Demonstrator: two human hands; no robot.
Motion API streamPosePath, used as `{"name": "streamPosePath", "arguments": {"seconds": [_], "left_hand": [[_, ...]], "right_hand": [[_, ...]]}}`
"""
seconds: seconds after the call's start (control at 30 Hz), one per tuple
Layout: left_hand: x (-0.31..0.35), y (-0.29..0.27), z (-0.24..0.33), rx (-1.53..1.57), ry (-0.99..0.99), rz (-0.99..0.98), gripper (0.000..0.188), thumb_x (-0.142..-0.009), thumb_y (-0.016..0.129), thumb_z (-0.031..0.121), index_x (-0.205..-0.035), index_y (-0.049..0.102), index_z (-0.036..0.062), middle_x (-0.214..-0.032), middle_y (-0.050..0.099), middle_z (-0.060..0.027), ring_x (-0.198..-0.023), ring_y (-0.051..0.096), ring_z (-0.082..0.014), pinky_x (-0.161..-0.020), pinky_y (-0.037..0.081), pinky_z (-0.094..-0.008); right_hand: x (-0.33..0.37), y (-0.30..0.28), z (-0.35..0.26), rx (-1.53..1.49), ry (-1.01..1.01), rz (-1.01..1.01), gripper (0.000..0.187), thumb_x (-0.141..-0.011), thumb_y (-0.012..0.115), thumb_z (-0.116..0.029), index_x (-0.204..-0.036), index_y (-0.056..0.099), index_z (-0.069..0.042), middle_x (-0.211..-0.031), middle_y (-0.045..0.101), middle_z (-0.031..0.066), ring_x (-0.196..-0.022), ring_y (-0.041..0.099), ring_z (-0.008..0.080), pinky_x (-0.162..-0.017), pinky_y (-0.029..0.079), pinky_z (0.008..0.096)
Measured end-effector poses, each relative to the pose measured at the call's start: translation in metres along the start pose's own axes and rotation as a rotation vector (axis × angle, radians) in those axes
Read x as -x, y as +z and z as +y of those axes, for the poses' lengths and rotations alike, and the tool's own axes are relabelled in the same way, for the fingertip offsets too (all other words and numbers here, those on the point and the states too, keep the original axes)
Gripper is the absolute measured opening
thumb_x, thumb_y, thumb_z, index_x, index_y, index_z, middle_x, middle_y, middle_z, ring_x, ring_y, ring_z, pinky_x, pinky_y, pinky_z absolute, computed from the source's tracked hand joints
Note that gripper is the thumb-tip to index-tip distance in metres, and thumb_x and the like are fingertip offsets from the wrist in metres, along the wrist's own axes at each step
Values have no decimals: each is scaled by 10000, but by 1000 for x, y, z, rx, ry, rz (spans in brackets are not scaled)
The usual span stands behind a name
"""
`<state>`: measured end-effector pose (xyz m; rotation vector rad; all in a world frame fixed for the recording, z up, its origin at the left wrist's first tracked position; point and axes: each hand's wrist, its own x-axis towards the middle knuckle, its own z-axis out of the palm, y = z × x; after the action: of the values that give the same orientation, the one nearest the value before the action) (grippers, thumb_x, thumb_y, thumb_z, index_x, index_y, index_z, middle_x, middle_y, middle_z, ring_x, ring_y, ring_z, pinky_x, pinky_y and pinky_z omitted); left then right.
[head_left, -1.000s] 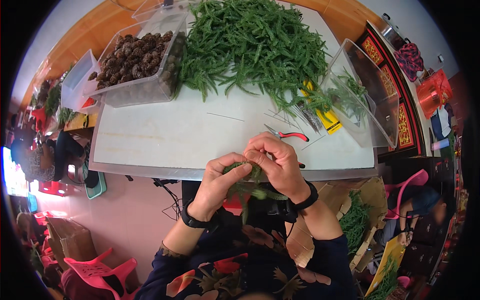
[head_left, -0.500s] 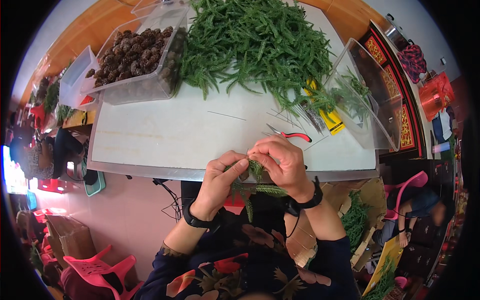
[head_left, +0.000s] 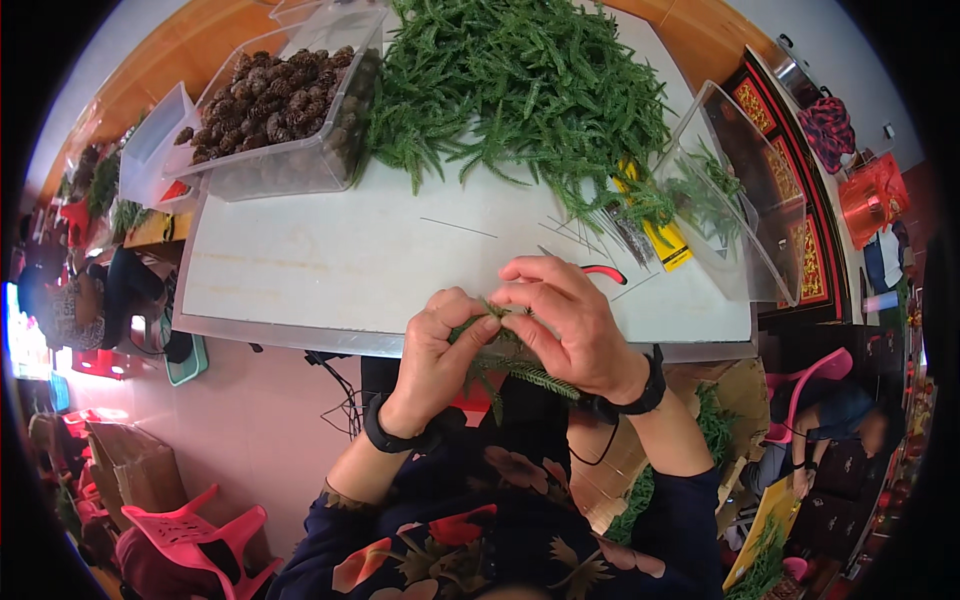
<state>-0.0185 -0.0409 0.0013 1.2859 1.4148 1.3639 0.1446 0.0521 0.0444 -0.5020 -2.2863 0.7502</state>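
Observation:
Just off the near table edge, my left hand (head_left: pixel 438 350) pinches an artificial pine sprig (head_left: pixel 540 377) between thumb and fingers. Its green needled branches hang below and spread to the right. My right hand (head_left: pixel 575 335) is closed at the sprig's upper end, thumb and index finger meeting close to my left thumb. Whatever fine part they grip there is hidden. Behind my right hand lie pliers (head_left: pixel 606 271), mostly covered, with a red and black handle showing. Thin metal wires (head_left: pixel 458 228) rest on the white table (head_left: pixel 300 290).
A clear plastic bin (head_left: pixel 275 183) of pine cones (head_left: pixel 270 105) stands at the far left. Green sprigs are heaped (head_left: pixel 520 90) at the back. To the right are a yellow packet (head_left: pixel 668 245) and a tilted clear bin (head_left: pixel 770 240). A pink chair (head_left: pixel 200 530) stands lower left.
My right hand has shifted slightly right and its fingers have lifted, now covering more of the pliers. My left hand keeps its grip, and the sprig has turned a little.

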Motion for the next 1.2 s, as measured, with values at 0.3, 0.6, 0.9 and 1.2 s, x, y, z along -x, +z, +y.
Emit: {"name": "streamPosePath", "arguments": {"seconds": [0.3, 0.6, 0.9, 1.2], "left_hand": [[1, 0, 7, 357, -201, -20, 106, -932, 635, 79, -941, 664, -22, -734, 569, 8, -796, 533, -107, -719, 443, -269], [2, 5, -7, 666, -423, -42, 127, -943, 630, 94, -961, 675, -24, -794, 565, 0, -767, 533, -92, -675, 435, -246], [3, 9, -2, 106, -117, -15, 112, -910, 657, 86, -935, 680, -21, -764, 525, -2, -758, 503, -103, -693, 407, -252], [1, 0, 0, -203, 108, -36, 114, -835, 709, 60, -924, 682, -4, -736, 540, -69, -745, 509, -211, -692, 424, -328]], "right_hand": [[14, 8, 2, 36, -101, 133, 253, -731, 773, -34, -952, 710, -141, -1177, 584, 102, -1053, 560, 278, -834, 477, 380], [21, -7, -1, 83, -43, -53, 224, -774, 767, -86, -991, 714, -84, -987, 660, 53, -931, 611, 248, -840, 475, 371], [7, -11, 8, -207, 289, -107, 170, -802, 724, -33, -969, 694, -44, -845, 660, 67, -718, 624, 224, -671, 491, 306], [-4, -8, 5, 252, -237, -140, 128, -804, 693, -15, -905, 691, -93, -929, 584, 30, -775, 618, 239, -692, 494, 342]]}}
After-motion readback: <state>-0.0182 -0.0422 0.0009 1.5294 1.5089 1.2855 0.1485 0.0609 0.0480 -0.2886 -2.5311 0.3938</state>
